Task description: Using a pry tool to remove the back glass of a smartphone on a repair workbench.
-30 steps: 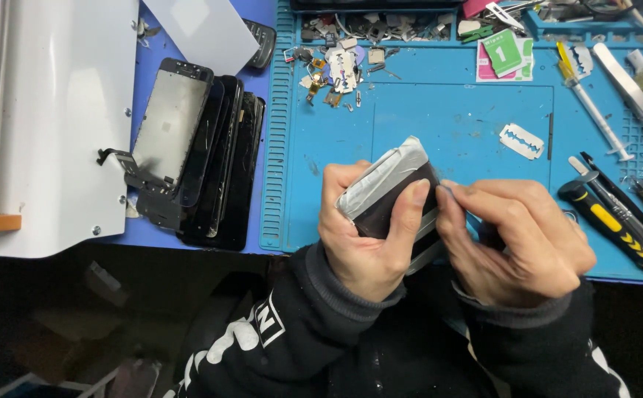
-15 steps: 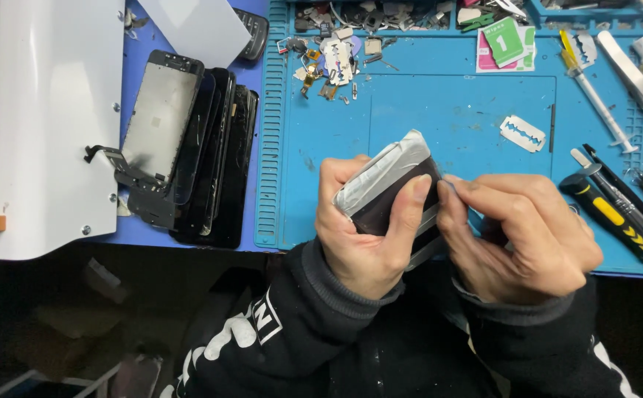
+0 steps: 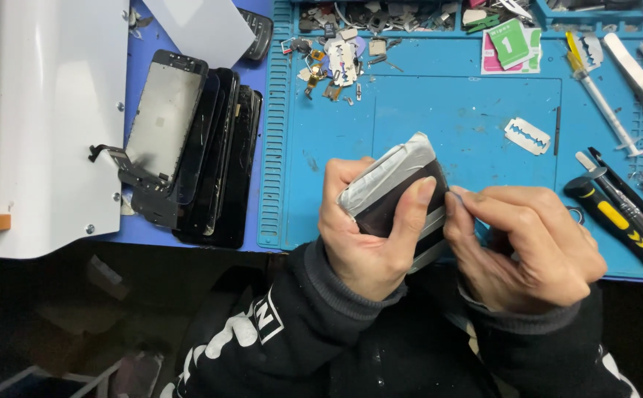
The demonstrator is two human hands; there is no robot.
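My left hand (image 3: 369,232) grips a dark phone (image 3: 395,193) tilted on its edge, its top end wrapped in grey tape, over the near edge of the blue work mat (image 3: 425,118). My right hand (image 3: 524,247) is closed, its fingertips pinched against the phone's right side; what they pinch is too small to tell. Both sleeves are black.
A stack of black phone screens (image 3: 196,155) lies left of the mat beside a white machine (image 3: 41,125). A razor blade (image 3: 526,135) lies on the mat. Small metal parts (image 3: 336,63) sit at the back. Screwdrivers (image 3: 616,225) and tweezers (image 3: 635,70) lie at the right.
The hands and phone have stayed almost still; the view has shifted slightly.
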